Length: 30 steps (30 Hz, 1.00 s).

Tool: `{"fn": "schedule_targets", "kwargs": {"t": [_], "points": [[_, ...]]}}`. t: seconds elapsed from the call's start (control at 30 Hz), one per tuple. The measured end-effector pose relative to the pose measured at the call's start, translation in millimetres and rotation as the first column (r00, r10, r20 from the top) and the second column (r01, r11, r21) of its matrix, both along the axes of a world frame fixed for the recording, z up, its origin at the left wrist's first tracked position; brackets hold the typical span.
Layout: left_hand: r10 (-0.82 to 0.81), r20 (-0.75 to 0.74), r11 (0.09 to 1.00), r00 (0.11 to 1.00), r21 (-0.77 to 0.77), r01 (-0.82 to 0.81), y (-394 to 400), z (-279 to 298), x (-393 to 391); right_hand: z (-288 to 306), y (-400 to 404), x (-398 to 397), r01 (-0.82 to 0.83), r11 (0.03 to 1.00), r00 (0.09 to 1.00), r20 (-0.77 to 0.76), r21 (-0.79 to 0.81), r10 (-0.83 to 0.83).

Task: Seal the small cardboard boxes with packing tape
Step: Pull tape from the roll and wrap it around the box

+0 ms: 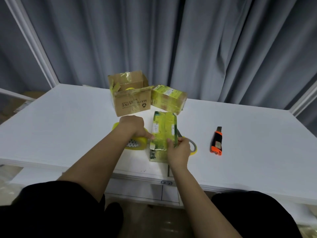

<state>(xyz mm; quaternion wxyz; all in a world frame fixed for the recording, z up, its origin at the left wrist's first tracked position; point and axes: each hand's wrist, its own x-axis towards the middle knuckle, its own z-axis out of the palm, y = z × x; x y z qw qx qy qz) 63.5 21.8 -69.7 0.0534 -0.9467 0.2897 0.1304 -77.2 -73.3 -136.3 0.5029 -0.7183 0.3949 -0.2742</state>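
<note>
A small oblong cardboard box wrapped in yellowish tape lies in the middle of the white table. My left hand grips a yellow roll of packing tape just left of the box, fingertips at the box's left edge. My right hand presses and pinches at the box's near right edge, fingers curled over the tape there. Under that hand a second tape roll peeks out, mostly hidden.
An open brown carton with raised flaps stands behind the box, a taped box to its right. An orange and black utility knife lies on the table to the right. Grey curtains hang behind the table.
</note>
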Motion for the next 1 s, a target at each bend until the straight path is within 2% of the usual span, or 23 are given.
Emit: {"fn": "schedule_targets", "kwargs": {"t": [0.17, 0.27, 0.33, 0.43, 0.53, 0.6, 0.67, 0.7, 0.73, 0.77, 0.8, 0.87, 0.93, 1.0], "points": [[0.008, -0.006, 1.000, 1.000, -0.005, -0.008, 1, 3, -3, -10, 5, -4, -0.098, 0.995, 0.995, 0.001, 0.016, 0.098], [0.013, 0.009, 1.000, 1.000, -0.012, -0.012, 5, 5, -6, -9, -6, 0, -0.146, 0.989, 0.988, -0.049, -0.038, 0.144], [0.053, -0.031, 0.997, 0.998, -0.054, -0.055, 11, 4, -7, -6, -20, 11, -0.237, 0.972, 0.970, -0.051, -0.010, 0.236], [0.133, -0.266, 0.946, 0.955, -0.253, -0.203, 24, -1, -11, 3, -41, 38, -0.412, 0.911, 0.910, -0.045, 0.030, 0.413], [0.174, -0.456, 0.831, 0.873, -0.408, -0.379, 36, -5, -17, 6, -54, 64, -0.588, 0.809, 0.803, -0.118, -0.004, 0.584], [0.186, -0.554, 0.748, 0.812, -0.457, -0.482, 43, -5, -19, 9, -56, 79, -0.637, 0.768, 0.763, -0.182, -0.057, 0.620], [0.173, -0.643, 0.669, 0.746, -0.479, -0.568, 49, -4, -18, 10, -51, 86, -0.591, 0.772, 0.804, -0.261, -0.236, 0.535], [0.165, -0.673, 0.642, 0.721, -0.481, -0.597, 52, -3, -17, 12, -44, 84, -0.503, 0.790, 0.863, -0.252, -0.350, 0.438], [0.163, -0.694, 0.627, 0.701, -0.476, -0.617, 55, -2, -17, 14, -35, 77, -0.384, 0.816, 0.923, -0.168, -0.432, 0.345], [0.172, -0.706, 0.621, 0.687, -0.464, -0.632, 57, -1, -16, 15, -23, 67, -0.282, 0.852, 0.954, -0.031, -0.441, 0.299], [0.190, -0.709, 0.622, 0.679, -0.448, -0.642, 58, -1, -14, 14, -11, 57, -0.236, 0.889, 0.956, 0.070, -0.392, 0.285], [0.221, -0.707, 0.626, 0.671, -0.425, -0.654, 61, 2, -12, 9, 14, 39, -0.337, 0.930, 0.928, 0.115, -0.147, 0.354], [0.211, -0.742, 0.586, 0.636, -0.425, -0.690, 63, 3, -11, 7, 37, 25, -0.486, 0.849, 0.874, 0.130, 0.208, 0.469], [0.160, -0.817, 0.486, 0.554, -0.424, -0.765, 67, 5, -12, 10, 52, 22, -0.524, 0.726, 0.848, 0.191, 0.445, 0.494]]}}
